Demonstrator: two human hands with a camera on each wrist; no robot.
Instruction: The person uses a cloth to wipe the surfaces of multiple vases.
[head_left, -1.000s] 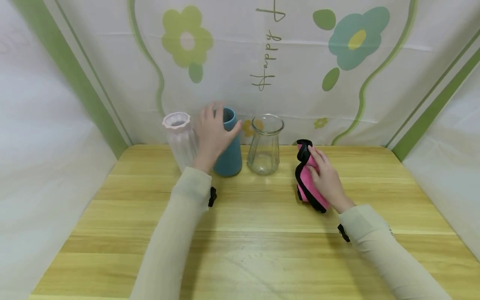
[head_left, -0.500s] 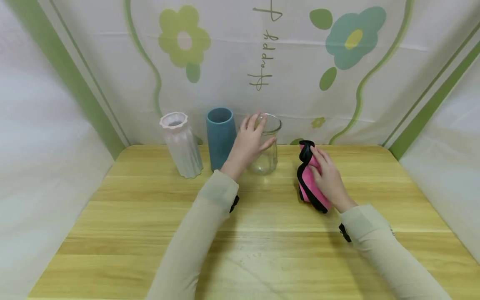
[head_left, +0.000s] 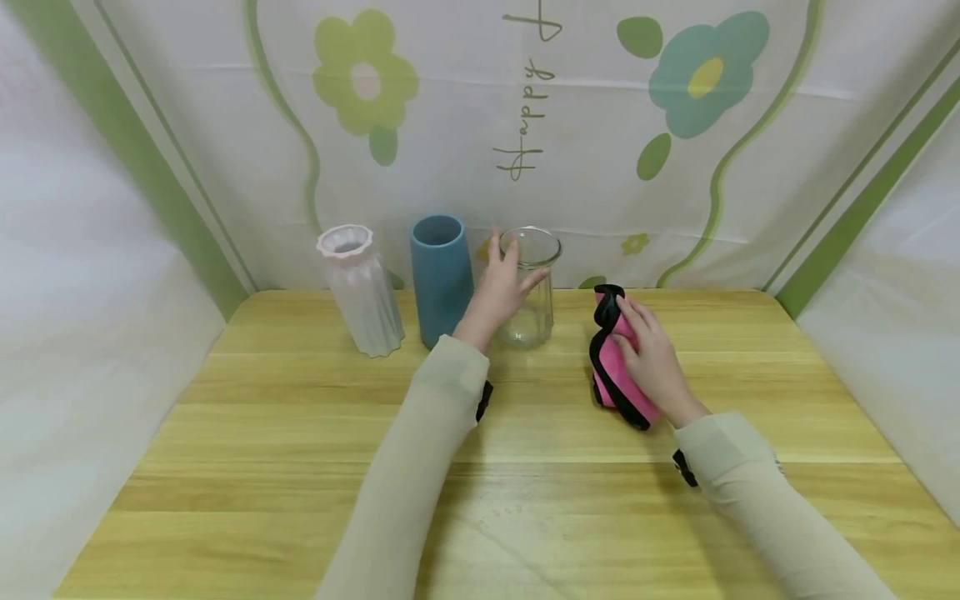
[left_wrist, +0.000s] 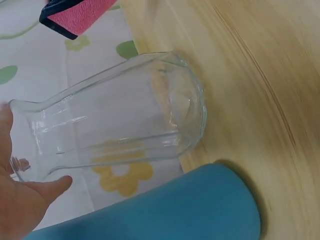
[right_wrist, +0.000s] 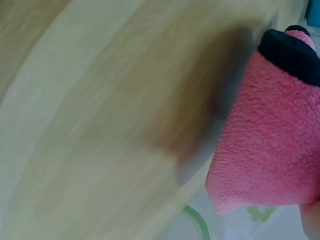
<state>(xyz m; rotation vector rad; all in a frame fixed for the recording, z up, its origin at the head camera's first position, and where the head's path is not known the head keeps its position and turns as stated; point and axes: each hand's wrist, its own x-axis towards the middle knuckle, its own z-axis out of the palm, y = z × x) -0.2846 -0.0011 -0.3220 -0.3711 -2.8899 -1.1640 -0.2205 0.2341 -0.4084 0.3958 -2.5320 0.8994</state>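
Note:
My left hand (head_left: 501, 293) is at the clear glass vase (head_left: 534, 287), fingers spread beside its rim and the thumb stretched across the front. In the left wrist view, the thumb (left_wrist: 55, 189) lies near the vase's neck, and a fingertip shows by the rim; firm contact cannot be made out. The vase stands upright on the table. Just left of it is a blue vase (head_left: 441, 279), partly behind the left hand. My right hand (head_left: 656, 358) grips a folded pink cloth with black edging (head_left: 618, 371), its thumb and fingers pinching the upper part.
A white ribbed vase (head_left: 367, 300) with a wavy rim stands left of the blue one. The wooden table (head_left: 525, 500) ends at a flower-printed curtain (head_left: 450, 108) close behind the vases. Side curtains (head_left: 97, 250) hang left and right.
My left hand has moved right, from the blue vase to the glass vase, then dropped slightly along its neck. The right hand stays almost where it was, holding the cloth.

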